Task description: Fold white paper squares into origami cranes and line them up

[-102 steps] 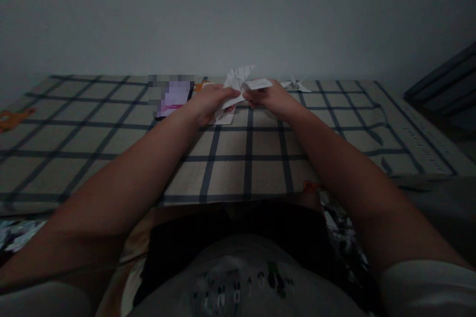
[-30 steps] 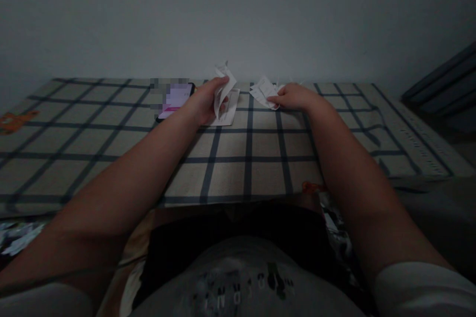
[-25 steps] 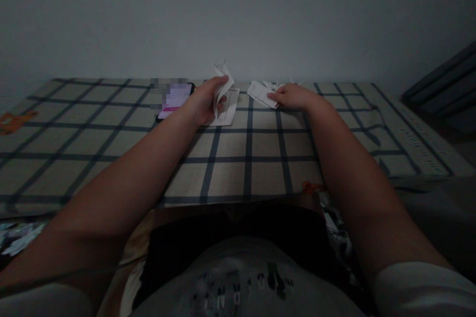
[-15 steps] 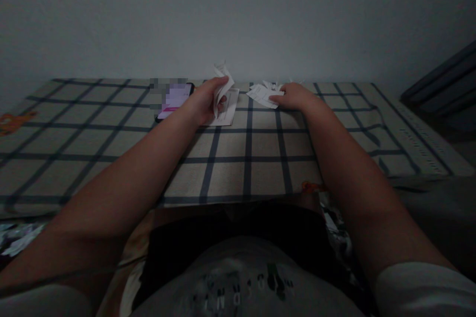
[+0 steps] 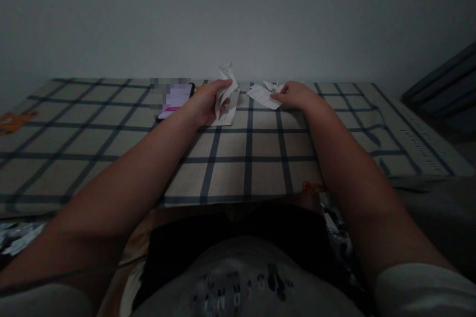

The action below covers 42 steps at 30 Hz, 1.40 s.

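My left hand point(image 5: 207, 102) is closed around folded, creased sheets of printed white paper point(image 5: 226, 92), which stick up past the thumb. Under that hand a flat white booklet or paper pad point(image 5: 228, 118) lies on the checked tablecloth, partly covered by the fingers. To the right, my right hand point(image 5: 296, 95) pinches the near edge of a small heap of white paper slips point(image 5: 262, 96) between thumb and fingers. Print shows faintly on the slips. Some curled pieces stand up behind them, partly hidden by the hand.
A phone point(image 5: 176, 100) with a lit, partly blurred screen lies left of my left hand. The table with its checked cloth point(image 5: 226, 178) meets a plain wall point(image 5: 238, 20) behind. A dark slatted object point(image 5: 446, 89) stands at the far right.
The papers in my left hand have shifted slightly right and tilted. My right hand has moved a little along the slips, its fingers still closed on them.
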Each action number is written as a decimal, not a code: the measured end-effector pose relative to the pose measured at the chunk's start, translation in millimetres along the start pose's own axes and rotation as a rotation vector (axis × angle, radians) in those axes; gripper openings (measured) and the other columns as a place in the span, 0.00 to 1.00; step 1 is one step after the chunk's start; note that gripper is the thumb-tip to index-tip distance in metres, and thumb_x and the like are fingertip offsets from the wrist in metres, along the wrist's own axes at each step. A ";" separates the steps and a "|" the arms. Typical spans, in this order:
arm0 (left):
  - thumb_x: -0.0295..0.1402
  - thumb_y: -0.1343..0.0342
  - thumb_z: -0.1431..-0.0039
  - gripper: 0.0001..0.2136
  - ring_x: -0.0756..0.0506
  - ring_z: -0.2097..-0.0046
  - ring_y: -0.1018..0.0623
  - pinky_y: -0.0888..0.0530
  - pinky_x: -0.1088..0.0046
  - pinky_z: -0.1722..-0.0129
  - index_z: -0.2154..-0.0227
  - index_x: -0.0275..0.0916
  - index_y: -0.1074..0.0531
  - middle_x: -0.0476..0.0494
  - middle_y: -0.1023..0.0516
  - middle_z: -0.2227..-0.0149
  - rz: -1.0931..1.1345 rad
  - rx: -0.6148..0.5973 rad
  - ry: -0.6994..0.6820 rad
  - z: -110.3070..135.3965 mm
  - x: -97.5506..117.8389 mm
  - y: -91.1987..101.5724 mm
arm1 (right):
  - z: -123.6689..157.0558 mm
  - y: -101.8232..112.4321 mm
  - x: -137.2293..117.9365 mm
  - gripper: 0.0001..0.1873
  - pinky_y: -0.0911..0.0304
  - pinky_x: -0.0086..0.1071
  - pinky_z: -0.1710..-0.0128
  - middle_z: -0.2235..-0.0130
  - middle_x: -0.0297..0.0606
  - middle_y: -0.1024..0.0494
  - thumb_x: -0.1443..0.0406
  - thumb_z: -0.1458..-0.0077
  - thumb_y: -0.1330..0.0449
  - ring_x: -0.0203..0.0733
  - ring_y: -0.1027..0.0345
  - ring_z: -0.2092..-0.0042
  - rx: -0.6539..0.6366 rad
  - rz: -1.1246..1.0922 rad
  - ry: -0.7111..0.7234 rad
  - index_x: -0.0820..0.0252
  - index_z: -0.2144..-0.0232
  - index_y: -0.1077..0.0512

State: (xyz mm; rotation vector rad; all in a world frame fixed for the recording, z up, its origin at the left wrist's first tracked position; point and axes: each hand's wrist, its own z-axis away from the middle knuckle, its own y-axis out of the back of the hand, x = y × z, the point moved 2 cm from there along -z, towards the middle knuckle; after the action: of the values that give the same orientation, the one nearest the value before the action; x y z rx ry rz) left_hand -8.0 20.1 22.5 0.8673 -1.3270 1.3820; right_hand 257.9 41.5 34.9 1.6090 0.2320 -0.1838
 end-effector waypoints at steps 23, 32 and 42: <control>0.51 0.34 0.35 0.17 0.48 0.65 0.18 0.23 0.73 0.65 0.58 0.42 0.23 0.46 0.19 0.65 0.003 -0.020 -0.098 -10.2 -7.0 3.2 | 2.9 -14.1 -5.2 0.33 0.26 0.51 0.44 0.40 0.61 0.17 0.51 0.38 0.32 0.67 0.20 0.43 -0.029 0.036 0.065 0.70 0.40 0.21; 0.48 0.29 0.39 0.19 0.41 0.57 0.14 0.17 0.69 0.61 0.52 0.43 0.23 0.43 0.16 0.62 -0.001 0.030 -0.098 -21.3 -12.7 11.1 | -6.6 -25.1 -3.1 0.26 0.29 0.50 0.43 0.43 0.57 0.16 0.55 0.40 0.31 0.65 0.22 0.42 0.046 -0.054 0.118 0.66 0.45 0.19; 0.59 0.31 0.41 0.28 0.43 0.59 0.15 0.19 0.70 0.65 0.48 0.46 0.25 0.45 0.22 0.62 -0.055 0.085 -0.100 -25.2 -11.8 12.5 | -2.1 -22.5 -5.6 0.29 0.26 0.55 0.45 0.43 0.60 0.16 0.51 0.38 0.33 0.69 0.21 0.43 0.048 0.025 0.050 0.68 0.45 0.21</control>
State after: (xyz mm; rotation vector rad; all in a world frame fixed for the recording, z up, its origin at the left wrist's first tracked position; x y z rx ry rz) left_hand -13.6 43.9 4.2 1.0342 -1.3175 1.3750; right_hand 246.6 44.4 14.8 1.6648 0.2474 -0.1304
